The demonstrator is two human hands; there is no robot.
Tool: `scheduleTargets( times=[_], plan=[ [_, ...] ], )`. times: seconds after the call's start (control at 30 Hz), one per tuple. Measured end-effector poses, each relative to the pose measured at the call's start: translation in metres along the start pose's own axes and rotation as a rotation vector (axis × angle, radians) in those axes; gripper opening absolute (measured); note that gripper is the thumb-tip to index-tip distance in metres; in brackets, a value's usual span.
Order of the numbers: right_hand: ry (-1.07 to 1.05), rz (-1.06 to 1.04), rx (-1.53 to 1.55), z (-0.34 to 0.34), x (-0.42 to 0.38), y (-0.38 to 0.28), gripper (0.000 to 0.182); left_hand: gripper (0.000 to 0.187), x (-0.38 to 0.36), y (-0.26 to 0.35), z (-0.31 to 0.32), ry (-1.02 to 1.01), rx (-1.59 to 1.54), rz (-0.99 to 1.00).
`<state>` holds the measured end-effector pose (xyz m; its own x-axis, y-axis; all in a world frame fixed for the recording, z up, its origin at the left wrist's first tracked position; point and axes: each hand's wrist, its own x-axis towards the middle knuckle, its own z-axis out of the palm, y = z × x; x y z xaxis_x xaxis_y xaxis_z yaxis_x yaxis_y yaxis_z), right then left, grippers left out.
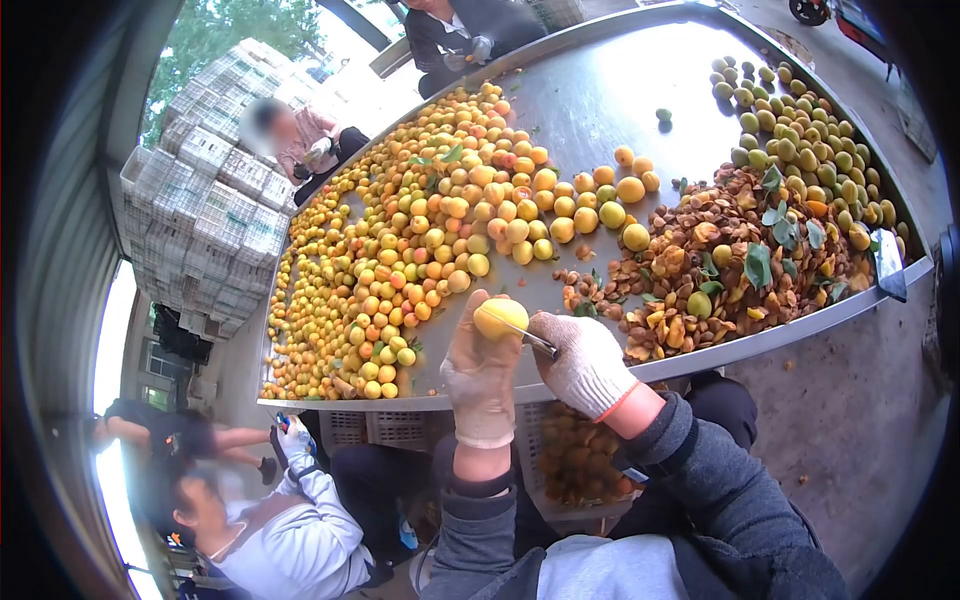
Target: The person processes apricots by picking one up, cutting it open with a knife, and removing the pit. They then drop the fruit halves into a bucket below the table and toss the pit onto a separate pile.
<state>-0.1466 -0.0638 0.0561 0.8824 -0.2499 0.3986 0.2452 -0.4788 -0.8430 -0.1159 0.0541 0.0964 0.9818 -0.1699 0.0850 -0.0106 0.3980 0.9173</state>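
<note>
A yellow apricot [500, 317] sits between the fingers of my left hand [480, 385], which wears a thin, pale glove. My right hand [582, 365], in a white knitted glove with an orange cuff edge, is closed around a small knife [540, 343]. The knife's blade lies against the apricot's right side. Both hands are raised over the near edge of the metal table [590, 90]. Left of them spreads a large heap of yellow-orange apricots [430, 235]; to the right lies a pile of brown pits and fruit scraps [700, 270] with some leaves.
Green apricots [810, 140] line the table's right side. A basket of fruit halves [580, 460] stands below the near edge. A person [290, 520] sits at my left; others [310, 140] are along the far side. Stacked crates [215, 190] stand behind.
</note>
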Motion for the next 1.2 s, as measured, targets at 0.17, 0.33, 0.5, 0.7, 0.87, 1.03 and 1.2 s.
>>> scheduleTargets(
  times=[0.17, 0.33, 0.5, 0.7, 0.87, 1.03, 1.2],
  plan=[
    [0.005, 0.015, 0.041, 0.004, 0.005, 0.007, 0.011, 0.065, -0.005, 0.004, 0.013, -0.012, 0.347, 0.083],
    [0.036, -0.044, 0.185, -0.005, 0.012, 0.013, 0.013, 0.067, 0.002, 0.009, 0.017, -0.179, 0.378, 0.199],
    [0.100, -0.050, 0.084, -0.007, 0.008, 0.012, 0.018, 0.065, 0.006, 0.003, 0.021, -0.135, 0.084, -0.032],
    [0.049, 0.022, 0.103, -0.005, 0.010, 0.014, 0.022, 0.059, 0.013, 0.010, 0.019, -0.222, 0.711, 0.262],
    [-0.023, 0.163, 0.387, -0.002, 0.003, 0.040, 0.016, 0.054, 0.013, -0.006, 0.027, -0.231, 1.057, 0.561],
    [-0.122, 0.153, 0.061, -0.012, 0.000, 0.026, 0.014, 0.048, 0.007, -0.004, 0.032, -0.208, 0.846, 0.463],
    [-0.109, 0.198, 0.514, -0.013, 0.000, 0.015, 0.012, 0.051, 0.000, 0.002, 0.038, -0.173, 1.154, 0.722]
  ],
)
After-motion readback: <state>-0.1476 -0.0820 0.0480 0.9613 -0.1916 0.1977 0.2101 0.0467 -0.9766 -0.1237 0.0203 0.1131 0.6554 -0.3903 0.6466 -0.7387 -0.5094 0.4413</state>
